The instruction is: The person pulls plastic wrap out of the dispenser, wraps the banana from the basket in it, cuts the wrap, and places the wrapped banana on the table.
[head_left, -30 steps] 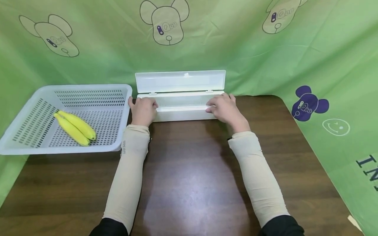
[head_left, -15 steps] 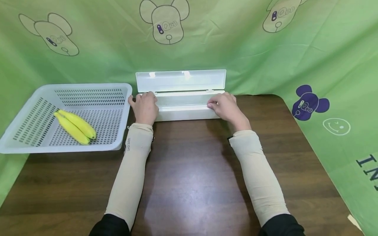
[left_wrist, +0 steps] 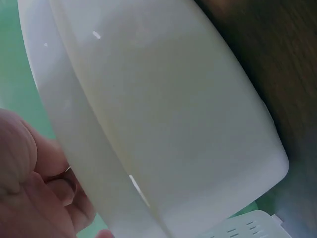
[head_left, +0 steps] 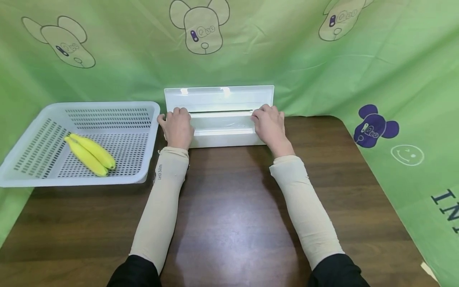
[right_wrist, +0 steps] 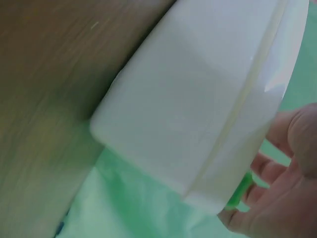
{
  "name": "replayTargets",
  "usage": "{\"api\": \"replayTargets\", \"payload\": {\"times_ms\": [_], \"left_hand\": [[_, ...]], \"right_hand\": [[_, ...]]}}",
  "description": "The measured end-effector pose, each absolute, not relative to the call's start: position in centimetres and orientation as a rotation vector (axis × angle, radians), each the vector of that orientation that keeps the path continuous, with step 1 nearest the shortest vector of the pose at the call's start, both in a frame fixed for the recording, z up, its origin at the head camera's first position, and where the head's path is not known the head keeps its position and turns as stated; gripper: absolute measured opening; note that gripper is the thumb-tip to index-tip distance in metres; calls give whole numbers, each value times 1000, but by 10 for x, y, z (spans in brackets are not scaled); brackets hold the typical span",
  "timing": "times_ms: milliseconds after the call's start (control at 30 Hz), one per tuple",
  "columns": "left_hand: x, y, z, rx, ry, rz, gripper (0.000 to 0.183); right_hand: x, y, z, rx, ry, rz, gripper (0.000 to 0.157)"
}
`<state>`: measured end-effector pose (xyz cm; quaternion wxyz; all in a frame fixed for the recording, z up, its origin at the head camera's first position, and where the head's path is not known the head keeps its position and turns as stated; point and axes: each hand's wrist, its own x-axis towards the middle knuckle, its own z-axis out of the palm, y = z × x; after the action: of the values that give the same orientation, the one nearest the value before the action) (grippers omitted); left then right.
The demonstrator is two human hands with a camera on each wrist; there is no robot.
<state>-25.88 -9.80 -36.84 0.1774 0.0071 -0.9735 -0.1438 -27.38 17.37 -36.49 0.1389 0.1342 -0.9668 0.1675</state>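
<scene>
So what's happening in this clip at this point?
A person sits at a brown table with both hands on a long white plastic box at its far edge. The left hand holds the box's left end and the right hand its right end, fingers curled over the hinged lid, which stands partly open against the green backdrop. To the left, a white perforated basket holds two bananas, untouched.

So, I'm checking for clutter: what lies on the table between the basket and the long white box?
Only the left hand, gripping the white box at its end beside the basket. No other thing lies there; the head view shows it.
</scene>
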Motion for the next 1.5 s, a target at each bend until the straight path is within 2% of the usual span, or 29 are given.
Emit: {"api": "replayTargets", "payload": {"times_ms": [467,667,967,1500], "left_hand": [[-254,-102,-358,-31,-2762,-537,20],[-255,-107,-356,-88,-2796,-590,13],[-259,-112,-356,-105,-2859,-551,31],[-264,-106,-361,-108,-2845,-440,27]], "right_hand": [[-278,172,-352,393,-2729,721,17],[-279,171,-350,404,-2815,800,16],[-279,169,-353,440,-2798,585,13],[-282,184,-369,354,-2817,674,9]]}}
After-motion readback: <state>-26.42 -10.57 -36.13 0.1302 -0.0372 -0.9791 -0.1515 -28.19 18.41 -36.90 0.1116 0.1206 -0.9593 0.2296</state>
